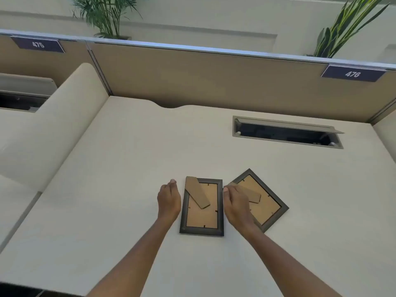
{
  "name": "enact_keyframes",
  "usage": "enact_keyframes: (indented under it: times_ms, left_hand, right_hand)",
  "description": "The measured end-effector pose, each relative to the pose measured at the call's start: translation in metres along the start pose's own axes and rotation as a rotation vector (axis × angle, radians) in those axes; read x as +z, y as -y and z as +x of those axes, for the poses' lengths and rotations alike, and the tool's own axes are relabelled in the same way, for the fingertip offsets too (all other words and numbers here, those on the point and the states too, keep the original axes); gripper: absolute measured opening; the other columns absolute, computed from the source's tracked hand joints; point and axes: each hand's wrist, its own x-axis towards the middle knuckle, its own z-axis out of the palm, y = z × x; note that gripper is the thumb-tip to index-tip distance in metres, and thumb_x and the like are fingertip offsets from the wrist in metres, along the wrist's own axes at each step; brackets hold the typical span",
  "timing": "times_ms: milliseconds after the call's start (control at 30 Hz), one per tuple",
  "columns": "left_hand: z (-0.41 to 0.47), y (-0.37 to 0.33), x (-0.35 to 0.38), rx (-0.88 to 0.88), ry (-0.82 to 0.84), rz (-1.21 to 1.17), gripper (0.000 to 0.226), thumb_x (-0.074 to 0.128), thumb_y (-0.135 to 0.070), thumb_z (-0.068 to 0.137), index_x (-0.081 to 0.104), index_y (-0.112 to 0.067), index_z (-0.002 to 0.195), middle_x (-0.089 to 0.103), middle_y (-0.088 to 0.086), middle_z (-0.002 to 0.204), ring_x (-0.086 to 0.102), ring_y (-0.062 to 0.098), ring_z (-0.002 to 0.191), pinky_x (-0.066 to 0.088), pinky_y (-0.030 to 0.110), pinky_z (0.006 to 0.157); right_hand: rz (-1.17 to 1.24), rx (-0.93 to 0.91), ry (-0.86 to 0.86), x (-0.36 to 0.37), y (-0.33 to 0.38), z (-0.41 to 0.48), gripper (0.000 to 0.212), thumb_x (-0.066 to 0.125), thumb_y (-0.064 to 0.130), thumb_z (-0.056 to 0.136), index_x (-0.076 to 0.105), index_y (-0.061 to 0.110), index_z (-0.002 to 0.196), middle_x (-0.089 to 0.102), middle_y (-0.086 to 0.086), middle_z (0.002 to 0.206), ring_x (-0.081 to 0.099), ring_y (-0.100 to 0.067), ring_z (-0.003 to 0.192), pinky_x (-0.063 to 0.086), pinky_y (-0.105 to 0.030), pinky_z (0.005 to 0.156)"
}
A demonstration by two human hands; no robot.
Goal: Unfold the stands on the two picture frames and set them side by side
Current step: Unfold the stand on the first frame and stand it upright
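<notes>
- We are flanking the near frame (201, 207), lying face-down on the surface (128, 159), with both hands: left hand (168, 200) and right hand (235, 203) released, fingers grasping nothing.
- The second frame (264, 200) is lying angled just beyond our right fingers, partly under them.
</notes>
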Motion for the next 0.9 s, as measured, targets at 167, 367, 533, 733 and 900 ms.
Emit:
enact_keyframes:
  times_ms: [167,367,533,733,900]
  left_hand:
    - [-0.008,0.010,0.007,-0.137,0.018,0.063,0.054,0.023,-0.044,0.109,0.063,-0.009,0.100,0.060,0.008,0.107,0.054,0.027,0.103,0.035,0.034,0.090]
    - [-0.017,0.012,0.017,-0.171,-0.020,0.103,0.071,0.024,-0.045,0.108,0.062,0.013,0.095,0.064,0.034,0.110,0.061,0.044,0.102,0.045,0.047,0.087]
    - [-0.018,0.010,0.025,-0.181,0.016,0.112,0.067,0.021,-0.047,0.108,0.059,-0.001,0.077,0.067,0.025,0.104,0.060,0.031,0.090,0.041,0.037,0.078]
    - [-0.018,0.007,0.029,-0.188,-0.025,0.099,0.070,0.021,-0.047,0.107,0.057,0.000,0.070,0.066,0.027,0.102,0.063,0.041,0.096,0.048,0.046,0.086]
    - [-0.017,0.005,0.026,-0.189,-0.050,0.106,0.068,0.022,-0.047,0.107,0.045,-0.005,0.059,0.060,0.014,0.071,0.057,0.028,0.070,0.048,0.042,0.074]
  right_hand:
    - [-0.002,0.237,-0.027,0.010,0.004,-0.005,0.042,0.044,0.015,0.105,0.049,0.013,0.063,0.052,0.000,0.066,0.048,-0.016,0.070,0.033,-0.032,0.067]
    - [0.004,0.407,-0.008,0.017,0.011,-0.007,0.031,0.046,-0.005,0.086,0.043,0.007,0.058,0.038,-0.008,0.055,0.033,-0.017,0.054,0.021,-0.031,0.055]
    - [0.087,0.525,-0.015,0.023,0.017,-0.003,0.026,0.046,-0.009,0.082,0.042,0.008,0.063,0.033,-0.010,0.061,0.032,-0.020,0.060,0.023,-0.035,0.060]
    - [0.183,0.668,0.015,0.024,0.018,0.002,0.025,0.048,-0.011,0.073,0.045,0.009,0.059,0.034,-0.001,0.048,0.030,-0.017,0.047,0.021,-0.024,0.049]
    - [0.219,0.690,0.019,0.024,0.019,0.004,0.038,0.049,-0.012,0.073,0.041,0.015,0.048,0.029,0.012,0.030,0.029,-0.011,0.041,0.020,-0.017,0.037]
